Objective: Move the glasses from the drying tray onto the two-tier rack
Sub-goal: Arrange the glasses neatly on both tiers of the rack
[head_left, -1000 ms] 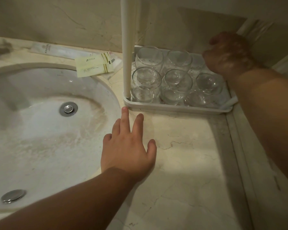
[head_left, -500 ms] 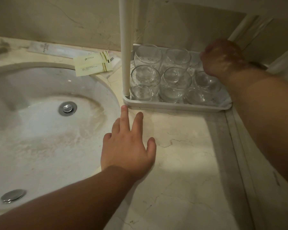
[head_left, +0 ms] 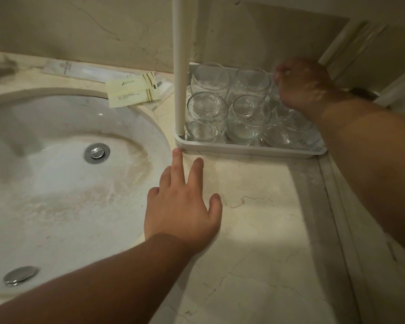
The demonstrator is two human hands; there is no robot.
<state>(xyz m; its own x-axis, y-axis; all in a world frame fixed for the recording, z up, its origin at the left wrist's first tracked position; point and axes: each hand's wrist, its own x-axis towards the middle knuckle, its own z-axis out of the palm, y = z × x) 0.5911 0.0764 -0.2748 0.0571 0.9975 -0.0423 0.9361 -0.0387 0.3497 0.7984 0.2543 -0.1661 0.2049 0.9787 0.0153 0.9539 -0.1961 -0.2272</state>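
Observation:
The rack's white post (head_left: pixel 179 66) rises from the front left corner of its white bottom tier (head_left: pixel 243 151). Several clear glasses (head_left: pixel 207 113) stand on this tier in two rows. My right hand (head_left: pixel 302 86) reaches in over the back right corner, fingers curled downward around a glass (head_left: pixel 287 113) that shows just under the hand; the fingertips are hidden. My left hand (head_left: pixel 182 204) lies flat on the marble counter with fingers spread, and its longest fingertip touches the tier's front left corner.
A round white sink (head_left: pixel 56 178) with a metal drain (head_left: pixel 96 153) fills the left side. Yellow-green packets (head_left: pixel 133 92) lie on the counter behind it. Walls close in behind and to the right of the rack. A bare marble counter (head_left: pixel 255 218) lies in front.
My right hand has come down and slightly left, from above the tier's back right corner to among the glasses. My left hand has stayed put.

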